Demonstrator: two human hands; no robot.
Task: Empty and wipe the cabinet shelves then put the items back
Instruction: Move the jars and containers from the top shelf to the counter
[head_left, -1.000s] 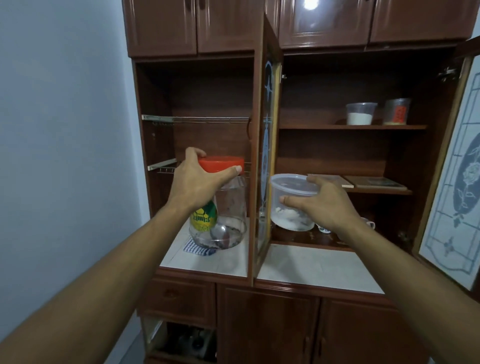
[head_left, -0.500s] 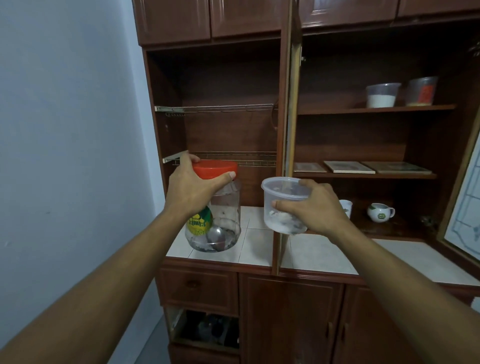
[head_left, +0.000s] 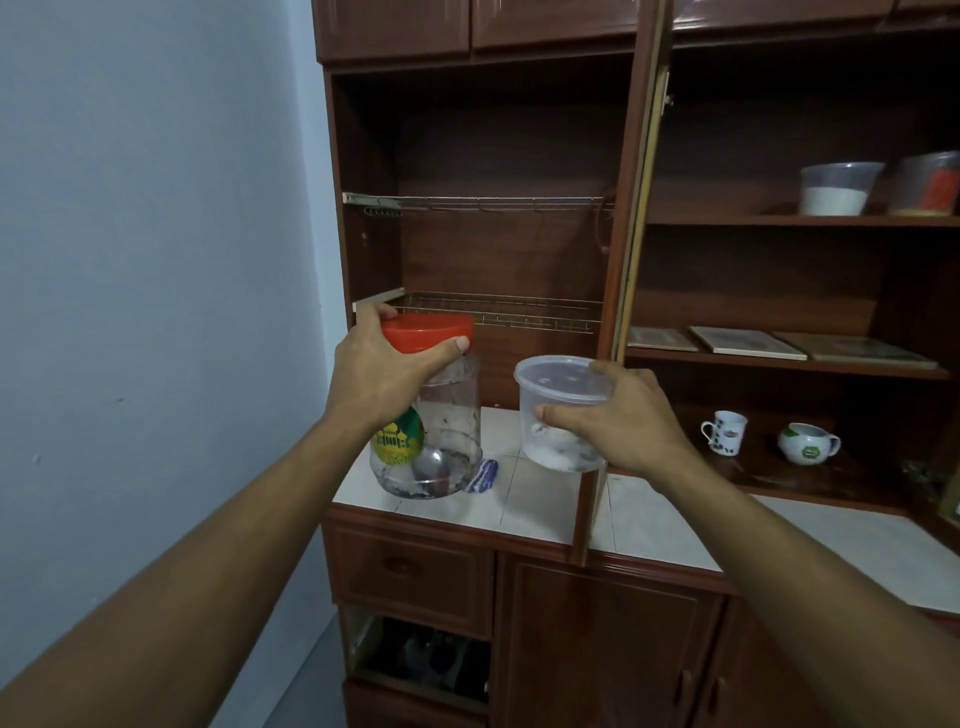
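Note:
My left hand (head_left: 382, 371) grips the red lid of a clear plastic jar (head_left: 441, 441) with a yellow-green label. The jar hangs just over the white tiled counter (head_left: 524, 499) in the cabinet's left bay. My right hand (head_left: 618, 421) holds a round clear tub (head_left: 558, 410) with a lid and some white contents, in front of the open door's edge (head_left: 631, 249). A blue striped cloth (head_left: 485, 475) lies on the counter behind the jar.
Two wire racks (head_left: 493, 202) span the left bay. The right bay's top shelf carries two tubs (head_left: 836, 189), the middle shelf flat tiles (head_left: 748, 343), the bottom two mugs (head_left: 724, 431). A pale wall lies to the left. Drawers and doors are below the counter.
Both hands moved left and toward me with the jar and tub, out of the cabinet bays. The view shifted left; the blue cloth now shows beside the jar.

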